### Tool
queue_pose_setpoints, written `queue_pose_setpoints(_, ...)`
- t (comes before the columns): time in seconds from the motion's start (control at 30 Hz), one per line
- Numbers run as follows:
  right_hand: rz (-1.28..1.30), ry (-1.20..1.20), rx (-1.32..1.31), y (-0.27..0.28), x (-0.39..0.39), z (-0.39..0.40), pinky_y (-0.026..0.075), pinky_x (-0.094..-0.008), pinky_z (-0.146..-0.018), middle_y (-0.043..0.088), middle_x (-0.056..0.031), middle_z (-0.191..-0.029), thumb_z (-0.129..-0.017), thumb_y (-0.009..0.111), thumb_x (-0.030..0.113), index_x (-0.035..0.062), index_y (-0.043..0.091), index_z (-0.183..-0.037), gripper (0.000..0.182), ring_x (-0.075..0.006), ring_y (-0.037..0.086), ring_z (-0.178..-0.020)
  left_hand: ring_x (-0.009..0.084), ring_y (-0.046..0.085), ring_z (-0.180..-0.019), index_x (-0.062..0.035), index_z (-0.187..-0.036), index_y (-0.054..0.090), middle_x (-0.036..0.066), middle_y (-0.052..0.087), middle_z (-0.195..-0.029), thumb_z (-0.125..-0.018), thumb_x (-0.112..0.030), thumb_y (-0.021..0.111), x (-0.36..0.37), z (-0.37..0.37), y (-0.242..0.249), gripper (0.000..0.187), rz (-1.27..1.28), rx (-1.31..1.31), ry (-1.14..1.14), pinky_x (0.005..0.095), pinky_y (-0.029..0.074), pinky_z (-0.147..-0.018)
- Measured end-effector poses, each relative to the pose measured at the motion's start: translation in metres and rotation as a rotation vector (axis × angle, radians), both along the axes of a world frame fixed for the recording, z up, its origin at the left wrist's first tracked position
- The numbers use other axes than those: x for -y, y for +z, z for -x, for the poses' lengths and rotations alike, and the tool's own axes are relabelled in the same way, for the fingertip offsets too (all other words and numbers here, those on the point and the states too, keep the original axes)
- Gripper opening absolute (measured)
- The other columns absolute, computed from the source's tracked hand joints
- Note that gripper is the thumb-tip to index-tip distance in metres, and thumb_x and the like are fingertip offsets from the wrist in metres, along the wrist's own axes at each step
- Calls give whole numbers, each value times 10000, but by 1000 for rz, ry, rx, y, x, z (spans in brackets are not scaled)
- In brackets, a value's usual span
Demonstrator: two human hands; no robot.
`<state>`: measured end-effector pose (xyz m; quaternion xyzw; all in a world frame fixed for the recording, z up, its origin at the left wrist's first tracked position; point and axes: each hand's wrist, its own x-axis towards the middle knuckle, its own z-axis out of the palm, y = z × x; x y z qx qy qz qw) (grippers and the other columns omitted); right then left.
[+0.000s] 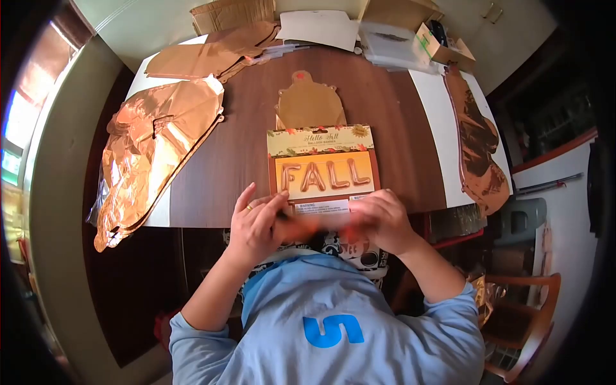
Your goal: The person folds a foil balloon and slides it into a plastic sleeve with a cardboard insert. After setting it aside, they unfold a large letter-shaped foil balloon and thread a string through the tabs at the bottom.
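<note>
A printed cardboard balloon banner package lies near the table's front edge, with the letters FALL pictured on its front. My left hand pinches the lower left of the card, its index finger raised. My right hand has its fingers closed on the lower right edge. Between the hands, the bottom part of the card with a warning label is bent toward me and smeared by motion. Behind the package lies a flat gold foil piece with a red mark at its top, partly covered by the card.
Crumpled copper foil balloons spread along the table's left side, and another foil balloon lies on the right. At the back are thin straws, a white sheet and a small box. A wooden chair stands at right.
</note>
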<state>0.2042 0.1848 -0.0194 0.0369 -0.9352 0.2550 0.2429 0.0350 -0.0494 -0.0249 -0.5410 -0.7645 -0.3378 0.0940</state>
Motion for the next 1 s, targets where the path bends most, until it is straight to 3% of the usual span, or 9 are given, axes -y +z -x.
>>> queue_pose_setpoints(0.1,180,-116,77,4,-1,10,524,-382,-694,652,-78,-825,-754,777,77,64,583,-1189,476,-284,628,-777,208,655,-830,-27,-1310,521,9,669,-821,-753,-100,797,-8,2,-2,626,-70,120,66,433,454,-975)
queue_pose_setpoints(0.17,418,-147,276,12,-4,15,545,-351,-711,654,-83,-916,-753,781,76,80,479,-1347,666,-264,647,-807,209,646,-847,-26,-1386,449,15,664,-847,-752,-82,791,-11,2,-2,723,-101,215,109,401,469,-934)
queue_pose_setpoints(0.3,344,-185,325,21,-4,19,566,-354,-760,568,-136,-1181,-745,791,82,98,360,-1460,835,-284,643,-955,295,587,-1092,-39,-1384,470,95,621,-1173,-733,-80,785,-15,-2,-11,724,-221,197,234,429,447,-970)
queue_pose_setpoints(0.4,222,-129,243,16,-7,19,552,-412,-873,453,-177,-1340,-728,808,92,107,333,-1477,887,-353,573,-1131,321,426,-1328,-94,-1369,520,109,504,-1399,-765,-262,750,-21,-12,10,669,121,-228,-124,509,279,-1121)
queue_pose_setpoints(0.5,179,-137,209,19,-9,21,538,-418,-899,450,-176,-1345,-725,811,92,106,333,-1473,888,-360,564,-1146,287,365,-1410,-124,-1439,451,92,428,-1502,-770,-369,724,-34,-15,11,763,453,-137,-271,513,224,-1173)
queue_pose_setpoints(0.67,118,-363,110,30,-35,20,508,-418,-924,553,-158,-1240,-773,776,128,46,538,-1278,563,-359,590,-1095,285,347,-1423,-126,-1480,392,87,383,-1534,-764,-389,719,-31,-18,9,830,487,-240,-262,497,232,-1175)
queue_pose_setpoints(0.77,144,-396,133,35,-67,38,485,-411,-944,580,-167,-1203,-801,767,172,21,536,-1278,551,-348,586,-1102,286,338,-1429,-124,-1480,395,88,381,-1536,-761,-382,720,-31,-20,11,829,500,-242,-250,499,230,-1175)
queue_pose_setpoints(0.9,293,-350,539,45,-98,73,470,-384,-943,594,-176,-1194,-742,825,242,-3,555,-1257,630,-307,589,-1099,286,337,-1431,-125,-1476,403,87,381,-1538,-748,-363,727,-26,-27,9,832,472,-245,-243,507,231,-1173)
queue_pose_setpoints(1.0,326,-218,731,51,-113,93,503,-352,-822,675,-143,-976,-729,824,204,-12,652,-1057,429,-237,645,-919,281,355,-1423,-128,-1459,430,82,401,-1527,-754,-318,725,-18,-30,2,787,418,-240,-250,511,242,-1166)
